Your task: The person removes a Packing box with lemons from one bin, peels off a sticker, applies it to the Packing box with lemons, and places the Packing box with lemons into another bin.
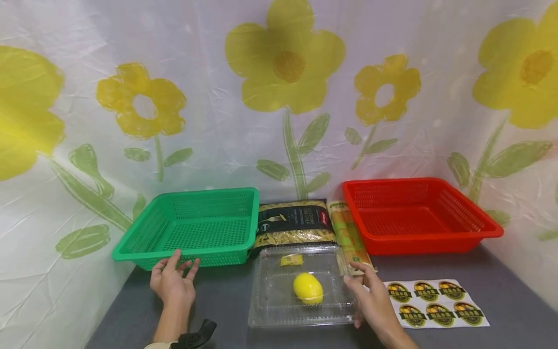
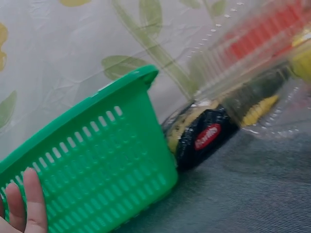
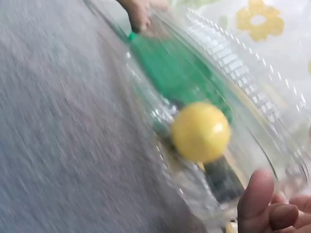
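A clear plastic box point(image 1: 279, 312) lies in the middle of the dark table. Inside it are a yellow lemon point(image 1: 308, 288) and a small yellow packet point(image 1: 291, 260). My right hand point(image 1: 370, 298) grips the box's right edge, its thumb and fingers bent around the rim. In the right wrist view, the lemon point(image 3: 201, 131) shows through the clear plastic, partly blurred. Fingers raised and spread, my left hand point(image 1: 175, 281) is at the front wall of the green basket point(image 1: 185, 254). Whether those fingers touch the basket point(image 2: 112, 170) I cannot tell.
Behind the box lies a pasta bag point(image 1: 296, 223), beside a pack of long noodles point(image 1: 350, 232). A red basket point(image 1: 423, 240) stands at the back right. A sheet of round stickers point(image 1: 436, 303) lies to the right of the box. A flowered cloth point(image 1: 209, 97) hangs behind everything.
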`<action>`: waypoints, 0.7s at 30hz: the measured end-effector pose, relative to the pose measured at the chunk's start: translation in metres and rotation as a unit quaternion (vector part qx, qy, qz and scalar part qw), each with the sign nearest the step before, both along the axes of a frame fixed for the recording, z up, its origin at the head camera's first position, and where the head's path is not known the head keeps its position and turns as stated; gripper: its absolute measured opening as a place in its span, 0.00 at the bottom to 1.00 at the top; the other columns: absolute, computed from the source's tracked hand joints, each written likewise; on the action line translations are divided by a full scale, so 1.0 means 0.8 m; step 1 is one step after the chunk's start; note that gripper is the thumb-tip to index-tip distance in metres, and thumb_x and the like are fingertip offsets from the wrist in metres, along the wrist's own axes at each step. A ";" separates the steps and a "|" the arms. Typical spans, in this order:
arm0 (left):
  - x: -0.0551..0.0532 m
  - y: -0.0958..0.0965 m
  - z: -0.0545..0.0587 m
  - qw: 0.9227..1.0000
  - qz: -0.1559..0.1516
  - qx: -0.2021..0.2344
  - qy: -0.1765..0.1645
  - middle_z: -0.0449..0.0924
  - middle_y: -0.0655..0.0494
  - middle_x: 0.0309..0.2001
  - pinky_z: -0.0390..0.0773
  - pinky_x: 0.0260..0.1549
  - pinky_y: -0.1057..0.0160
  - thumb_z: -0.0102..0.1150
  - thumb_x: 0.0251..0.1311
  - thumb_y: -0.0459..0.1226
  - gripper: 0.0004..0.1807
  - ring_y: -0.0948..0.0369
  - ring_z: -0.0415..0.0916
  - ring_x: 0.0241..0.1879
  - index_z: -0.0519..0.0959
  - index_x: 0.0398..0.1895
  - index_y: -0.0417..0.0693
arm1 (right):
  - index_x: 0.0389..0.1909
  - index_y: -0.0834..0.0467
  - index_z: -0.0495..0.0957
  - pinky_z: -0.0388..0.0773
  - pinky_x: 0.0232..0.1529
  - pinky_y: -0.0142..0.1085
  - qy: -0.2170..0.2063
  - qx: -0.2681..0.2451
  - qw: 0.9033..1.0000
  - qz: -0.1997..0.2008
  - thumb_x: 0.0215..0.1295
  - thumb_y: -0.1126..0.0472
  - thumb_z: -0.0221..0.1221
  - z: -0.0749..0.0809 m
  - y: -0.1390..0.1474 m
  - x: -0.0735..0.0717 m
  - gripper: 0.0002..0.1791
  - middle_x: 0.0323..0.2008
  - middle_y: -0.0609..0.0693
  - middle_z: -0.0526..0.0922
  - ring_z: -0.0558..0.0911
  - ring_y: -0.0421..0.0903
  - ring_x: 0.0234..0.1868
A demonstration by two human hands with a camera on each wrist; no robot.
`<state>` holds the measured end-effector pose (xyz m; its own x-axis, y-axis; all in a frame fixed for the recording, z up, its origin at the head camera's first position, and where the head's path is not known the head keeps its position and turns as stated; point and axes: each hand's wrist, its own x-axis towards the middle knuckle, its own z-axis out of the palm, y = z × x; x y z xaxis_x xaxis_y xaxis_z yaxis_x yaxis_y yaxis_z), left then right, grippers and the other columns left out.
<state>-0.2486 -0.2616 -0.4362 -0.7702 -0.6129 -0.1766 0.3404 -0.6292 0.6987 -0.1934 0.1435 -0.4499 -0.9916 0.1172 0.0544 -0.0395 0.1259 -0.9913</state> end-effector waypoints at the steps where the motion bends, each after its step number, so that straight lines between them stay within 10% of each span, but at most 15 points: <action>1: 0.000 0.003 -0.001 1.000 -0.005 -0.009 -0.004 0.69 0.52 0.46 0.88 0.40 0.56 0.73 0.59 0.40 0.24 0.58 0.75 0.28 0.64 0.42 0.47 | 0.67 0.59 0.69 0.75 0.08 0.43 0.006 0.004 1.000 0.000 0.72 0.58 0.60 0.001 0.003 -0.001 0.25 0.28 0.53 0.74 0.68 0.42 0.07; 7: 0.001 0.021 -0.008 0.994 -0.061 -0.087 -0.030 0.73 0.56 0.35 0.88 0.36 0.57 0.70 0.62 0.43 0.20 0.60 0.77 0.25 0.66 0.39 0.46 | 0.61 0.61 0.73 0.68 0.07 0.38 0.002 0.022 1.000 0.002 0.77 0.52 0.55 0.009 0.030 -0.005 0.20 0.30 0.57 0.75 0.62 0.41 0.09; 12: 0.003 0.035 -0.015 0.977 -0.136 -0.154 -0.049 0.76 0.57 0.29 0.88 0.36 0.56 0.69 0.64 0.43 0.15 0.61 0.78 0.25 0.71 0.33 0.47 | 0.51 0.59 0.82 0.72 0.18 0.33 0.034 0.157 0.986 -0.036 0.75 0.48 0.57 0.011 0.062 -0.010 0.19 0.34 0.55 0.82 0.72 0.40 0.18; 21: -0.008 0.053 -0.027 0.901 -0.336 -0.267 -0.054 0.80 0.49 0.33 0.87 0.36 0.48 0.67 0.63 0.38 0.14 0.54 0.80 0.32 0.79 0.44 0.37 | 0.42 0.59 0.84 0.69 0.26 0.33 0.096 0.366 0.924 -0.048 0.59 0.59 0.71 0.001 0.112 -0.019 0.13 0.28 0.46 0.77 0.73 0.40 0.25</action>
